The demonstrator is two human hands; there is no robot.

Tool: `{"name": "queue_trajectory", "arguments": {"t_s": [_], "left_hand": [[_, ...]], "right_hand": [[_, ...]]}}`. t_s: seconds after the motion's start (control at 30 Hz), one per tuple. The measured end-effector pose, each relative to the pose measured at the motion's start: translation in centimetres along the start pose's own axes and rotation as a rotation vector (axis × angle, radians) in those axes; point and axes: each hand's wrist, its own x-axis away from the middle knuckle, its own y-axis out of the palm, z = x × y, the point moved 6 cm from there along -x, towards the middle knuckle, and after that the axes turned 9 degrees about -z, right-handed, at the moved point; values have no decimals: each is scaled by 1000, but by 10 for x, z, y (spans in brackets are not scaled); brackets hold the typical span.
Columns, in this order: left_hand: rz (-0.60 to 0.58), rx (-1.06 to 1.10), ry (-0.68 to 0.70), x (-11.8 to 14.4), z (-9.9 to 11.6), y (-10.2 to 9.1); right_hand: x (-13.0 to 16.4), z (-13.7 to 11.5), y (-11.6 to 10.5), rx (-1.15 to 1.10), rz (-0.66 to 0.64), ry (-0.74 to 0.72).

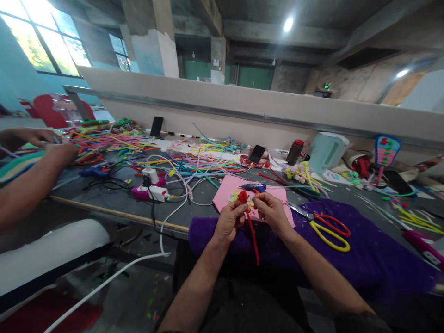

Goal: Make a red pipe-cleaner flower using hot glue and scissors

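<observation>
Between the thumb and fingers of my left hand (228,223) is a red pipe cleaner (253,238). Its top is bunched into a small red bud, and its tail hangs down past the table edge. My right hand (272,213) is closed in a pinch just right of the bud; whatever lies between its fingertips is too small to make out. Behind both hands is a pink sheet (226,188) with small yellow and green scraps. A blue glue gun (255,187) rests on it. Scissors (329,226) with red and yellow handles lie to the right on a purple cloth (364,249).
Loose coloured pipe cleaners (208,163) cover the table's middle. A power strip (150,190) with white cables sits left, its cable dropping over the edge. A pale green jug (326,152) and brown bottle (296,151) stand behind. A co-worker's arms (41,171) work at the far left.
</observation>
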Motion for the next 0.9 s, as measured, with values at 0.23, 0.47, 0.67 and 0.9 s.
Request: {"name": "queue_trajectory", "arguments": {"t_s": [0.23,0.47,0.67,0.9], "left_hand": [[14,-51,-3,1,-3,0],[4,-108,0,1,-4,1],[-18,-128,-2,1,-4,3],[-9,-153,-8,2,-4,3]], "right_hand": [[-3,4,-1,-82,8,31],[-5,8,-3,-111,28,81],[-5,9,-2,-128,16,76],[-5,8,-2,-152,21,78]]}}
